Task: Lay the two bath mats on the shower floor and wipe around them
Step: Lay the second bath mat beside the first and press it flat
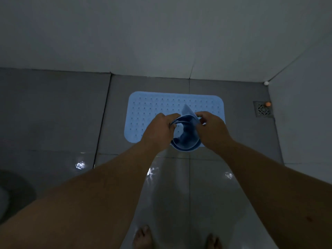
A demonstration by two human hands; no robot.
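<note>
A light blue bath mat (152, 108) with rows of small holes lies flat on the grey shower floor, close to the back wall. Above its near edge I hold a second blue mat (186, 139), curled into a loose roll with one corner sticking up. My left hand (159, 128) grips the roll's left edge. My right hand (212, 126) pinches its right edge near the raised corner. Both arms reach forward from the bottom of the view.
A square floor drain (263, 109) sits at the right by the side wall, with a small orange ball (268, 104) on it. A white ball (266, 83) rests in the corner. The near floor tiles (172, 186) are wet and glossy. My bare toes (142, 237) show below.
</note>
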